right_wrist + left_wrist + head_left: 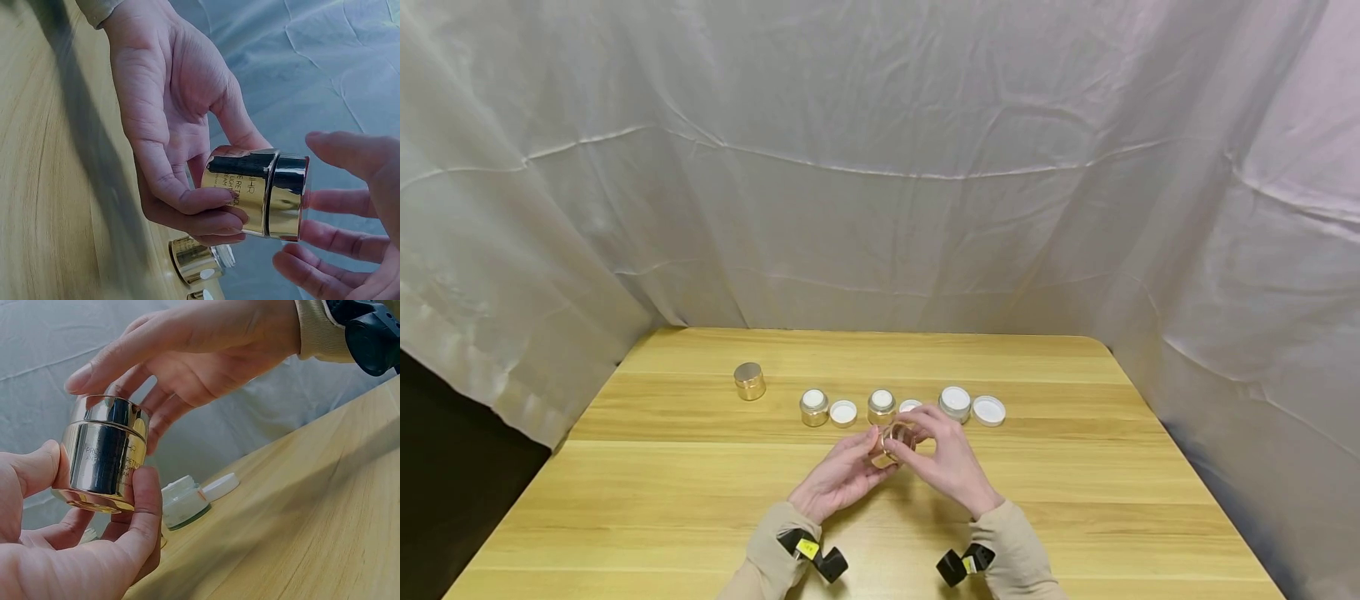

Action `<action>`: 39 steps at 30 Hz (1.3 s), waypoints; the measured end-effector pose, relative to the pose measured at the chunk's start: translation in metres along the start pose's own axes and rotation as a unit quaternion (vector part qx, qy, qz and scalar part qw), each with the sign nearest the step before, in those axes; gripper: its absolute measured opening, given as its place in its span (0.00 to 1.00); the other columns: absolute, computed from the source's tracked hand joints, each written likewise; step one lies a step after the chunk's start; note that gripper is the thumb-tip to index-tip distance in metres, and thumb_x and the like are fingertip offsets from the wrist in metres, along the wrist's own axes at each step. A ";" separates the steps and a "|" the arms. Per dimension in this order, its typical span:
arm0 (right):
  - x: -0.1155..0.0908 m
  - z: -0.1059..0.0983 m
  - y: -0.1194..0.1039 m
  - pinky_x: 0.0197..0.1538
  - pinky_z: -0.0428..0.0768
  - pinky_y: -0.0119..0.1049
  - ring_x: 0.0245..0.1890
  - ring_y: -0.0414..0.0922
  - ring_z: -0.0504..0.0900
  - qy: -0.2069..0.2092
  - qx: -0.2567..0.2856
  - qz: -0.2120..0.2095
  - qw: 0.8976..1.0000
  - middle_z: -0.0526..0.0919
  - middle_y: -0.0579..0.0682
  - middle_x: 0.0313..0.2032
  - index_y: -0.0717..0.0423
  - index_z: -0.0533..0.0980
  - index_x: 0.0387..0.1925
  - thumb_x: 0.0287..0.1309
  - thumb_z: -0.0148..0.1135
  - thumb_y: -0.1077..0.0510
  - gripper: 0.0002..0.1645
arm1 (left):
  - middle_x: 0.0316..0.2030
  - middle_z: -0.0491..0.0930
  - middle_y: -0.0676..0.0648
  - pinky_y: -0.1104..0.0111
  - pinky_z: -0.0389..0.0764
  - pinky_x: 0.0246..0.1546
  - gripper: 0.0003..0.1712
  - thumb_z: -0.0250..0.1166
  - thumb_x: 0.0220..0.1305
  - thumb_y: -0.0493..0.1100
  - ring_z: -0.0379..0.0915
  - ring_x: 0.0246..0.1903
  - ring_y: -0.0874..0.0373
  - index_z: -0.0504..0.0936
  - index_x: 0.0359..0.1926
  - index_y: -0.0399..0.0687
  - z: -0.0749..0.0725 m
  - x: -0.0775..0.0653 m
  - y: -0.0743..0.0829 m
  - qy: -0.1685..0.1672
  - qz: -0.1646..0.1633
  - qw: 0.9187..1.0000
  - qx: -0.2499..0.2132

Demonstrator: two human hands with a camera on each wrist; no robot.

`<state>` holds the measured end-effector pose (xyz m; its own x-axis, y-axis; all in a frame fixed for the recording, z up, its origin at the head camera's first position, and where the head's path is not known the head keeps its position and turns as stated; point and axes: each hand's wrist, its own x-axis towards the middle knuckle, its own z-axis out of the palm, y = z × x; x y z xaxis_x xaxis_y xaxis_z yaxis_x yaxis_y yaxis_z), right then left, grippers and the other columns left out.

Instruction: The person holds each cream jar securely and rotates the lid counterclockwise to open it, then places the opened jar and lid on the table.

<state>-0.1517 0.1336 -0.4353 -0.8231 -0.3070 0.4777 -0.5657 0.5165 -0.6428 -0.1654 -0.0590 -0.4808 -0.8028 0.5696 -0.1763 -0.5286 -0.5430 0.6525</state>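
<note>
My left hand [842, 482] grips a gold cosmetic cream jar [94, 464] by its lower body, thumb on one side and fingers round the other. The jar is tilted and held above the table, with its shiny gold lid [112, 410] on and dark lettering on its side. My right hand [953, 462] is spread around the lid end. In the right wrist view its fingertips [322, 201] are right at the lid, while the thumb [325, 142] stands slightly apart from it.
Behind the hands stand two gold jars [814, 410] [882, 410] and a wider pale jar [955, 405], all with white tops showing. White-lined lids [843, 413] [988, 411] lie beside them, one partly hidden by my right hand. A capped gold jar [749, 383] stands farther left on the wooden table [625, 483].
</note>
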 end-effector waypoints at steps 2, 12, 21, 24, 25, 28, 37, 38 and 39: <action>0.000 0.000 0.000 0.42 0.87 0.33 0.36 0.49 0.86 0.002 0.006 0.012 1.000 0.85 0.54 0.43 0.59 0.83 0.50 0.55 0.74 0.53 0.22 | 0.55 0.79 0.48 0.66 0.79 0.65 0.12 0.55 0.76 0.45 0.78 0.55 0.59 0.82 0.51 0.49 0.000 0.000 0.000 -0.002 0.000 1.000 0.001; 0.000 0.001 0.000 0.40 0.87 0.31 0.34 0.48 0.85 0.003 0.007 0.016 1.000 0.85 0.53 0.40 0.60 0.83 0.47 0.55 0.74 0.55 0.19 | 0.54 0.80 0.49 0.67 0.80 0.63 0.11 0.55 0.76 0.46 0.78 0.54 0.59 0.82 0.49 0.50 0.001 0.001 0.000 0.004 0.002 1.000 0.009; -0.001 -0.001 -0.001 0.49 0.86 0.37 0.45 0.49 0.84 -0.007 -0.027 -0.017 0.999 0.85 0.49 0.46 0.57 0.83 0.49 0.52 0.75 0.57 0.21 | 0.54 0.79 0.48 0.67 0.80 0.62 0.12 0.56 0.75 0.45 0.79 0.52 0.59 0.81 0.51 0.48 0.001 0.000 -0.001 0.011 0.002 1.000 0.005; -0.001 0.000 0.000 0.48 0.87 0.36 0.43 0.48 0.85 -0.008 -0.015 -0.012 1.000 0.84 0.50 0.46 0.57 0.83 0.50 0.54 0.74 0.55 0.21 | 0.54 0.79 0.48 0.67 0.80 0.63 0.12 0.56 0.75 0.45 0.79 0.53 0.59 0.81 0.52 0.48 0.001 0.000 -0.001 0.008 0.003 1.000 0.005; -0.001 0.000 0.000 0.47 0.87 0.35 0.42 0.48 0.85 -0.008 -0.011 -0.006 1.000 0.84 0.51 0.46 0.58 0.82 0.50 0.54 0.74 0.54 0.22 | 0.54 0.79 0.48 0.67 0.80 0.63 0.12 0.55 0.75 0.45 0.79 0.53 0.59 0.81 0.52 0.48 0.001 0.000 -0.001 0.006 0.003 1.000 0.006; 0.000 0.000 0.000 0.44 0.87 0.33 0.38 0.49 0.85 -0.008 -0.001 0.012 1.000 0.84 0.53 0.44 0.60 0.82 0.50 0.55 0.74 0.53 0.23 | 0.54 0.80 0.49 0.66 0.80 0.64 0.12 0.55 0.76 0.45 0.79 0.54 0.59 0.82 0.51 0.49 0.001 0.000 -0.001 -0.001 0.005 1.000 0.010; 0.000 0.000 -0.001 0.41 0.88 0.32 0.35 0.48 0.84 -0.001 0.006 0.018 1.000 0.85 0.54 0.40 0.62 0.83 0.47 0.55 0.74 0.53 0.21 | 0.56 0.79 0.48 0.66 0.79 0.64 0.13 0.55 0.76 0.46 0.78 0.55 0.58 0.83 0.51 0.50 0.001 0.000 0.000 -0.006 0.003 1.000 0.011; 0.000 0.000 -0.001 0.41 0.88 0.33 0.35 0.48 0.84 -0.001 0.006 0.016 1.000 0.85 0.54 0.40 0.61 0.83 0.46 0.55 0.75 0.54 0.21 | 0.56 0.79 0.47 0.66 0.79 0.64 0.13 0.55 0.76 0.46 0.78 0.55 0.58 0.83 0.51 0.50 0.001 0.000 0.000 -0.006 0.003 1.000 0.010; 0.000 0.000 -0.001 0.41 0.88 0.33 0.35 0.48 0.84 -0.002 0.007 0.015 1.000 0.85 0.54 0.40 0.61 0.83 0.46 0.54 0.75 0.55 0.20 | 0.56 0.79 0.48 0.66 0.79 0.64 0.13 0.55 0.76 0.46 0.78 0.55 0.58 0.83 0.51 0.50 0.001 0.000 0.000 -0.006 0.003 1.000 0.010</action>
<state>-0.1514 0.1327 -0.4345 -0.8403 -0.2939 0.4555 -0.5407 0.5153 -0.6650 -0.1647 -0.0582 -0.4803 -0.8029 0.5732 -0.1638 -0.5180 -0.5348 0.6676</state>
